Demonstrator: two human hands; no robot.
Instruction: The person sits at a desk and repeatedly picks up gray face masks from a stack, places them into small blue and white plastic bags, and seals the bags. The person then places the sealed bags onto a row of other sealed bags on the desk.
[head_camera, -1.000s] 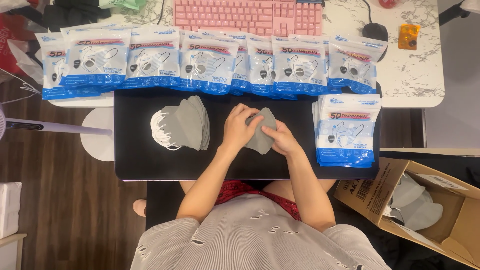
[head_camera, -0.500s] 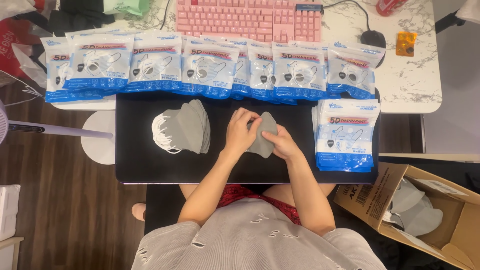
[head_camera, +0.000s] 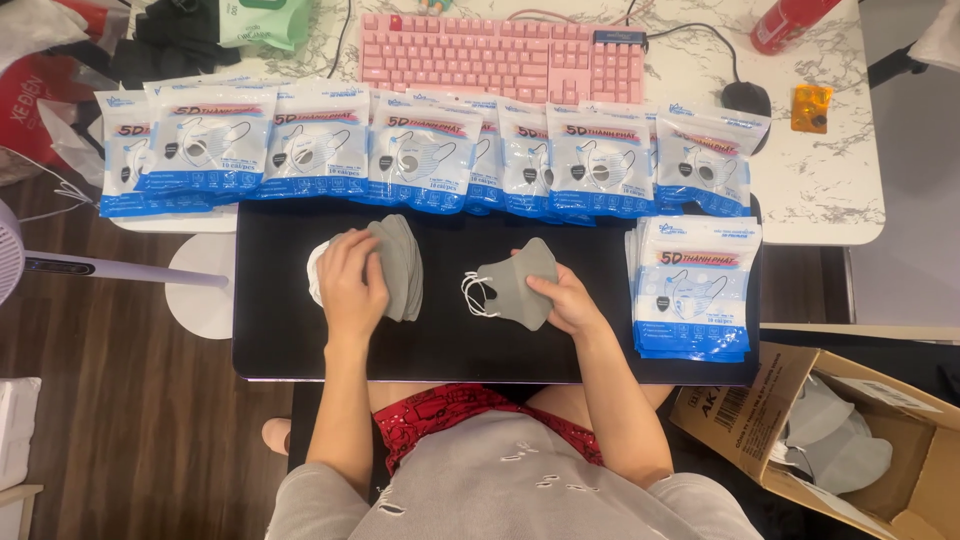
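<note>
Under the left hand (head_camera: 352, 285) lies a fanned pile of grey masks (head_camera: 398, 265), a white one showing at its outer edge; a second ago both hands were together at the middle of the black board (head_camera: 450, 345), so the left has split off and moved outward onto the pile. Its palm rests flat on the pile, fingers spread and lightly curled over the top mask; whether it has pinched one up cannot be told. Between the hands the board is bare. The right hand (head_camera: 570, 300) holds a single grey mask (head_camera: 520, 285) by its right edge, thumb on top, fingers closed narrowly on it; the mask lies just above the board with its white ear loops (head_camera: 478, 295) trailing toward the left hand. Earlier that mask sat under both hands; now the right alone keeps it, at nearly the same spot. Judgement: one mask is in hand and the pile is being drawn on for another, so the work looks like gathering masks one at a time. Beyond both hands, a row of blue-and-white mask packets (head_camera: 420, 150) overlaps along the far edge of the board. Just outside the right hand sits a stack of the same packets (head_camera: 695, 290), unmoved, and further right, lower down, an open cardboard box (head_camera: 800, 420) with more grey masks inside.
</note>
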